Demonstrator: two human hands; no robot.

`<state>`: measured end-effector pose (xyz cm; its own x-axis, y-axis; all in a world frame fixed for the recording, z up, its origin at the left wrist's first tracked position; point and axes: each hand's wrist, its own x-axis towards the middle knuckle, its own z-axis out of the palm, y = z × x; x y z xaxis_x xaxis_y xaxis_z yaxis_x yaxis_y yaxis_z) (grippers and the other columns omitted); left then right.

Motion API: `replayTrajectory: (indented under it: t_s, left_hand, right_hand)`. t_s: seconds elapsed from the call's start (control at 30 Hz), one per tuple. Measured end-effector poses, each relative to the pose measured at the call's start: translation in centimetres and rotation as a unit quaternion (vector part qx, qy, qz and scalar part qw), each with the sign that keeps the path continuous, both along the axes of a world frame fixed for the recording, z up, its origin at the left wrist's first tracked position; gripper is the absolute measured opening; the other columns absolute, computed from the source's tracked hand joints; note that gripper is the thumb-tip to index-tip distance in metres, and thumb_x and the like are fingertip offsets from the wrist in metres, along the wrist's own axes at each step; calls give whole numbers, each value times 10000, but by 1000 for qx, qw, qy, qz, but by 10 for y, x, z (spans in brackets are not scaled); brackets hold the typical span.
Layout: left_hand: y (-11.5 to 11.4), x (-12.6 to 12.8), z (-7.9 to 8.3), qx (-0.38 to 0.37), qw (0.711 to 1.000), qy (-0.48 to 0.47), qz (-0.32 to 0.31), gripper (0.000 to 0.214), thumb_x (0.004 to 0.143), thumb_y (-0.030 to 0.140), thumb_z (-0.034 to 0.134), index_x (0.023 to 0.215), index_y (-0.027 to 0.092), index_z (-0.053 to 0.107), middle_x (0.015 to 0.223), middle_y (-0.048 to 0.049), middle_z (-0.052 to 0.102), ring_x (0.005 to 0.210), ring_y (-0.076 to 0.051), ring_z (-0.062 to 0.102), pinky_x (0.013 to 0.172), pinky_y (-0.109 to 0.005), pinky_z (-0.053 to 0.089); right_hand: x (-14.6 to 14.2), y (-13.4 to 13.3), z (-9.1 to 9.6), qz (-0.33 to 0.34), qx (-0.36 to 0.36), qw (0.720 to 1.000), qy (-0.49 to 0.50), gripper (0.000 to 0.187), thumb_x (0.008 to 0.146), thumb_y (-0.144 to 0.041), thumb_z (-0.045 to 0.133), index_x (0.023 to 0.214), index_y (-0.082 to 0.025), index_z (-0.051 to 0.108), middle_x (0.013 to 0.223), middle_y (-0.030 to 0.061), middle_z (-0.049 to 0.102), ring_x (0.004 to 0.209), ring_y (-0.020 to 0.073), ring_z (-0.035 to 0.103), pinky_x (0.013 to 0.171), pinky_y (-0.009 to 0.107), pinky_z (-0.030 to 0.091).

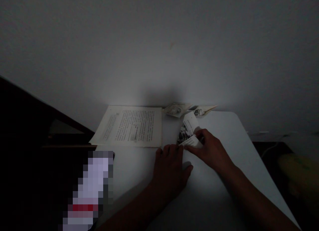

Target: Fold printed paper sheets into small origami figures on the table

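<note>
A printed sheet of paper [188, 125], partly folded, with a dark picture and text, lies on the white table near its far side. My right hand [208, 145] pinches its right edge and a folded flap between thumb and fingers. My left hand [170, 169] lies palm down on the table, thumb spread, fingertips at the folded paper's lower left corner; whether they press on it I cannot tell. Two folded paper pieces, one on the left [176, 109] and one on the right [204, 110], sit behind it against the wall.
Flat printed pages [132, 126] lie at the table's far left. A blurred-out, phone-like bright rectangle [93, 187] is at the left front edge. The grey wall [159, 58] borders the table's far side. Dark furniture stands left; a yellowish object [299, 171] is beyond the right edge.
</note>
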<state>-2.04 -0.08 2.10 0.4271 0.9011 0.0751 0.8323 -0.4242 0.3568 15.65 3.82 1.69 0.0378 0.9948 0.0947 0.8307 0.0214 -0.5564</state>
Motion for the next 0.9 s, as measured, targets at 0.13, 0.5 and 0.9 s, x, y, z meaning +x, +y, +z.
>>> replayTrajectory:
  t_s: [0.13,0.5,0.9]
  left_hand:
    - [-1,0,1,-4,1000,-3,1,488,853,432,520,1277,200,452,1191,-93,533,1092,-290,444,931,-491,328]
    - [-1,-2,1,-9,1000,-14,-5,471,860,429,513,1269,201,459,1204,-86,531,1099,-285,442,936,-491,331]
    - [-2,-3,0,-5,1000,-22,-2,458,882,429,485,1277,200,450,1203,-82,534,1091,-276,445,924,-479,345]
  right_hand:
    - [0,0,1,26,3,999,-20,394,652,-471,691,884,-220,495,870,65,659,766,237,637,613,319,462]
    - [19,0,6,63,-51,995,-66,312,681,-479,669,673,-227,486,603,-17,589,503,147,509,487,267,347]
    - [46,0,15,83,-142,985,-48,306,689,-394,670,573,-222,445,518,-44,524,475,131,472,463,249,332]
